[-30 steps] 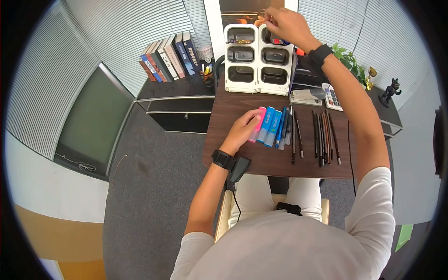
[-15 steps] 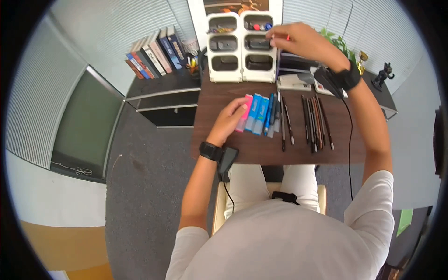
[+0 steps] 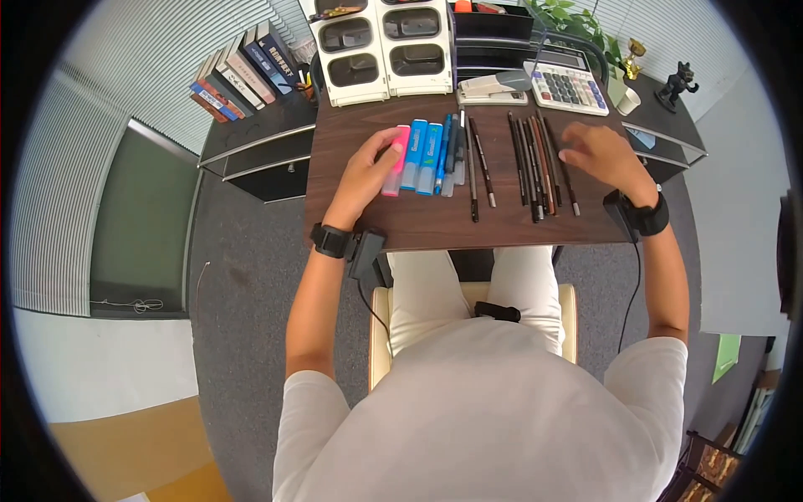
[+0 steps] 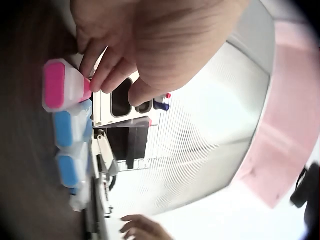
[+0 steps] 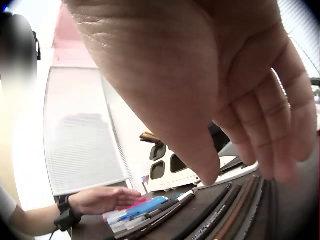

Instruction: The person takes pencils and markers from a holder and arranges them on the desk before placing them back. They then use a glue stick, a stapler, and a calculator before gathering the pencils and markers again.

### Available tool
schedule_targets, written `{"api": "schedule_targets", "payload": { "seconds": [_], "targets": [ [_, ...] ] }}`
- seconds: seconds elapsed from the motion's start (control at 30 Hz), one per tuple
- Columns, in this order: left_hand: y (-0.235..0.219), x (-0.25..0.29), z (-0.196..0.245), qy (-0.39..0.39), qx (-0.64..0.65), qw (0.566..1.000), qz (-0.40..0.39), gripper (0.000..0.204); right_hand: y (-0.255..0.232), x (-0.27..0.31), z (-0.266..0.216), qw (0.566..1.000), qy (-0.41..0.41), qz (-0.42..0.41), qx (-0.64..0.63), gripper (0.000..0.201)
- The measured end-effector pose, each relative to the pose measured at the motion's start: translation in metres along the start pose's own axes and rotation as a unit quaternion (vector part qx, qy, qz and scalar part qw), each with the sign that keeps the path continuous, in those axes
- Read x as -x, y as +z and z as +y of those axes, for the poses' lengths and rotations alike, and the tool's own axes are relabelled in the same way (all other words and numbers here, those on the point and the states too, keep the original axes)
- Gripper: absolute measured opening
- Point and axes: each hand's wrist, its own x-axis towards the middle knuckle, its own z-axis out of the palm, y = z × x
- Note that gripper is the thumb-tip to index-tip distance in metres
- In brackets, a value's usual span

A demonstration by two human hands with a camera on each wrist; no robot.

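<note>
My left hand point(image 3: 365, 177) rests on the table at the pink highlighter point(image 3: 396, 163), its extended fingers touching that marker's side. Two blue highlighters point(image 3: 414, 155) lie right beside the pink one, followed by a blue pen point(image 3: 443, 155) and several dark pens point(image 3: 456, 151). Two pencils point(image 3: 483, 167) lie a little apart from these. Over at the right, my right hand point(image 3: 609, 159) hovers beside a row of dark pencils point(image 3: 535, 167). Its fingers are loosely bent and hold nothing; in the right wrist view the pencils point(image 5: 220, 212) show below the fingertips.
A white organizer with dark compartments point(image 3: 381, 50) stands at the table's back left. Behind the pencils are a stapler point(image 3: 493, 86) and a calculator point(image 3: 571, 88). A paper cup point(image 3: 629, 102), a plant point(image 3: 577, 21) and a row of books point(image 3: 247, 71) stand farther off.
My right hand has come down from the organizer's top right compartment to the pencils on the table. The left hand stays at the pink highlighter. The head view has tilted downward.
</note>
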Motion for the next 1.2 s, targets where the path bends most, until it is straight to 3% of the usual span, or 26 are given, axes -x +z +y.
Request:
{"api": "schedule_targets", "payload": {
  "seconds": [0.03,0.07,0.1,0.13,0.2,0.27,0.33,0.43,0.47,0.63,0.7,0.77,0.8,0.87,0.93,1.0,1.2],
  "targets": [
    [0.003,0.0,0.0,0.0,-0.001,1.0,0.001,0.043,0.008,-0.007,0.02,0.998,-0.029,0.012,-0.061,0.032],
    [0.007,0.0,-0.001,0.055,-0.121,0.991,-0.001,0.05,0.009,-0.014,0.028,0.998,-0.031,0.012,-0.062,0.032],
    [0.011,0.002,-0.002,0.109,-0.239,0.965,-0.001,0.058,0.009,-0.021,0.036,0.976,0.028,-0.025,-0.215,0.031],
    [0.016,0.004,-0.003,0.108,-0.239,0.965,0.006,0.058,0.007,-0.027,0.041,0.927,0.084,-0.063,-0.36,0.031],
    [0.026,0.008,-0.002,0.123,-0.439,0.89,-0.018,0.07,0.007,-0.04,0.049,0.908,0.065,-0.06,-0.41,0.031],
    [0.026,0.005,0.001,0.106,-0.443,0.89,-0.02,0.07,0.008,-0.056,0.06,0.776,0.066,0.017,-0.627,0.029],
    [0.021,0.002,-0.001,0.086,-0.446,0.891,-0.012,0.07,0.02,-0.076,0.087,0.707,0.017,0.025,-0.707,0.03],
    [0.014,0.005,0.0,0.083,-0.458,0.885,-0.014,0.07,0.038,-0.097,0.111,0.634,0.022,0.041,-0.772,0.031],
    [0.016,0.01,0.013,0.046,-0.495,0.868,-0.011,0.071,0.04,-0.097,0.111,0.622,0.028,0.047,-0.781,0.03],
    [0.008,0.004,0.025,-0.028,-0.619,0.783,0.049,0.069,0.054,-0.094,0.119,0.604,0.056,0.085,-0.79,0.026],
    [-0.007,-0.009,0.014,-0.039,-0.56,0.822,0.099,0.06,0.057,-0.09,0.119,0.594,0.064,0.09,-0.797,0.026],
    [-0.007,-0.013,0.013,-0.039,-0.572,0.811,0.114,0.057,0.053,-0.083,0.102,0.647,0.068,0.089,-0.754,0.024],
    [-0.009,-0.015,0.015,-0.04,-0.58,0.803,0.132,0.054,0.051,-0.079,0.095,0.639,0.069,0.095,-0.76,0.024],
    [-0.014,-0.017,0.026,-0.02,-0.573,0.811,0.119,0.054,0.047,-0.075,0.085,0.695,0.082,0.064,-0.712,0.023],
    [-0.016,-0.024,0.045,0.071,-0.6,0.771,0.202,0.055,0.048,-0.077,0.08,0.697,0.09,0.074,-0.707,0.022],
    [-0.02,-0.036,0.069,0.097,-0.639,0.727,0.233,0.053,0.048,-0.077,0.077,0.722,0.073,0.032,-0.687,0.022],
    [-0.053,-0.091,0.093,0.071,-0.722,0.66,0.195,0.05,0.052,-0.075,0.061,0.759,0.039,-0.024,-0.649,0.021]
  ]
}}
